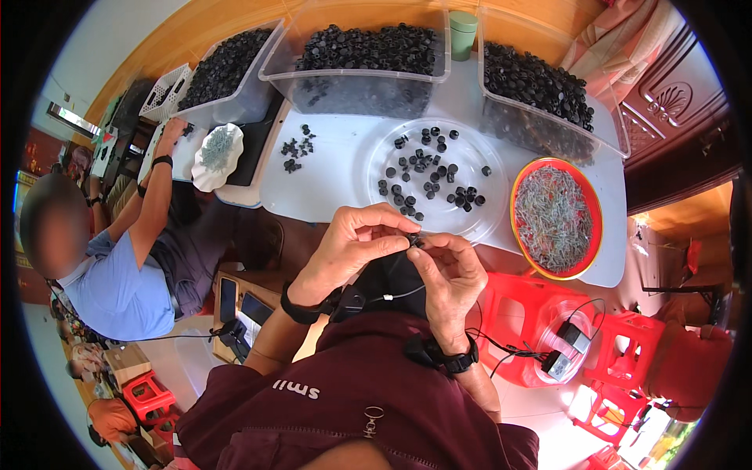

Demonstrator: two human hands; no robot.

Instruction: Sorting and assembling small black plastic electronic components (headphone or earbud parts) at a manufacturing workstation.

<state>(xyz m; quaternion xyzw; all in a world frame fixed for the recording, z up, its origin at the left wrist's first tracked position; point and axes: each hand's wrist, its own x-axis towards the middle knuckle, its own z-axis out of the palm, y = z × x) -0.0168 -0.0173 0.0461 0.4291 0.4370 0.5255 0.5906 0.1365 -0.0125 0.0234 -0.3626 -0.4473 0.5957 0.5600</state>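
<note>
My left hand [348,244] and my right hand [452,280] meet in front of my chest, just off the table's near edge. Both pinch a small black plastic part [413,240] between thumb and fingertips; its details are mostly hidden by the fingers. Beyond them a clear round tray [492,207] carries many loose black caps [419,164]. To its left lies a little pile of black pieces [298,147] on the white table [321,184]. A red bowl [520,227] with a yellow rim, full of thin silvery metal pins [552,215], stands at the right.
Clear bins [356,77] heaped with black parts line the table's back, with a green canister [463,35] between two. A co-worker in a blue shirt [125,290] sits at the left near a white scalloped dish [207,178]. Red stools [509,313] and cables stand at the right.
</note>
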